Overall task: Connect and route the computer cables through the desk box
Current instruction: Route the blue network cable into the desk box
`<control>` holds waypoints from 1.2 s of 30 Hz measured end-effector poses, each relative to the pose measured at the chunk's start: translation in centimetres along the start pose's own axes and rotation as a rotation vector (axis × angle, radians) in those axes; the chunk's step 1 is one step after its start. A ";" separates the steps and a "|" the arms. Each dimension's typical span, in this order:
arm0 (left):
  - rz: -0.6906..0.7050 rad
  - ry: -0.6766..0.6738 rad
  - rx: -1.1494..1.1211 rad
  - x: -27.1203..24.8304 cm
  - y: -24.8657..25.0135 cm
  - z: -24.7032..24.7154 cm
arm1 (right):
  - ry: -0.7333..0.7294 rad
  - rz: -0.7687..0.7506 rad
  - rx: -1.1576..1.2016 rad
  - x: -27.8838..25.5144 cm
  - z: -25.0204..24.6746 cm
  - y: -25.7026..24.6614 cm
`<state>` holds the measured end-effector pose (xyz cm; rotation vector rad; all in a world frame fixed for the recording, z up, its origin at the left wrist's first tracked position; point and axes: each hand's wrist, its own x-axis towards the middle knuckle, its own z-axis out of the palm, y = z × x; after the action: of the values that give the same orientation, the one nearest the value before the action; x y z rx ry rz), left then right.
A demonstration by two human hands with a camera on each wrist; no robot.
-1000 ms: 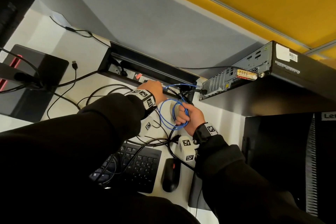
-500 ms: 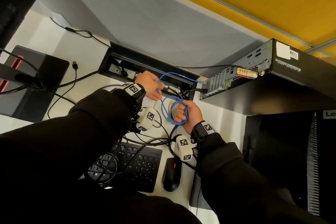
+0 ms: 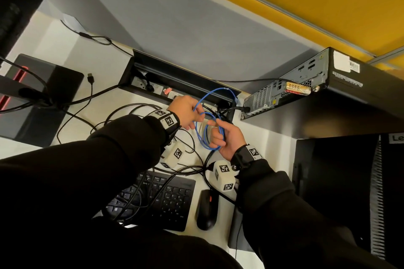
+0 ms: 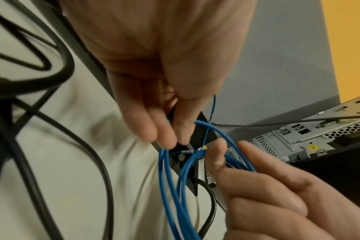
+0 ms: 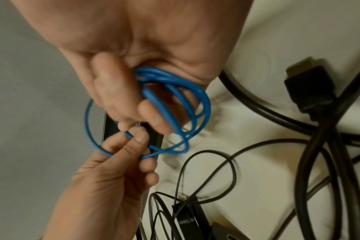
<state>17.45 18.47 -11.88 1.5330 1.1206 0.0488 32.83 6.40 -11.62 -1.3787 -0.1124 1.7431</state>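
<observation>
A thin blue cable [image 3: 206, 137] is wound into a small coil in front of the open black desk box [image 3: 175, 82]. My right hand [image 3: 216, 135] grips the coil [image 5: 175, 97] with curled fingers. My left hand [image 3: 194, 116] pinches one strand [image 4: 164, 155] of it just left of the coil. A loose blue loop [image 3: 218, 90] arches over the box's right end; its far end is too small to make out. The small black computer [image 3: 306, 91] lies on its side to the right, ports facing the box.
Several black cables [image 3: 122, 113] tangle across the white desk [image 3: 65, 35] between the box and the keyboard [image 3: 172, 201]. A mouse [image 3: 206, 209] lies beside the keyboard. A monitor base [image 3: 37, 98] stands at left and a dark monitor [image 3: 349, 192] at right.
My left hand came back out of the desk box toward the coil and now pinches a blue strand. The loose blue loop has lifted higher over the box. My right hand kept its hold.
</observation>
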 end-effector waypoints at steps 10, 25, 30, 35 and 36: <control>0.183 -0.090 0.007 0.1 -0.5 1.3 | -0.028 0.046 -0.134 -0.1 -0.4 -0.2; 0.149 0.321 -0.129 0.7 0.5 -2.7 | 0.002 0.100 -0.266 0.0 0.8 0.5; 0.250 0.331 -0.227 -0.5 1.6 -3.1 | -0.014 0.082 -0.148 0.2 1.8 -0.3; 0.494 0.274 -0.168 -1.8 1.4 -2.6 | 0.073 0.130 -0.033 1.0 1.2 -0.6; 0.545 0.256 -0.121 -2.3 1.5 -2.5 | 0.105 0.140 -0.015 1.2 1.0 -0.5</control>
<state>15.66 19.02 -8.74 1.7133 0.8441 0.6864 32.33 7.94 -11.86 -1.5173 0.0297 1.7828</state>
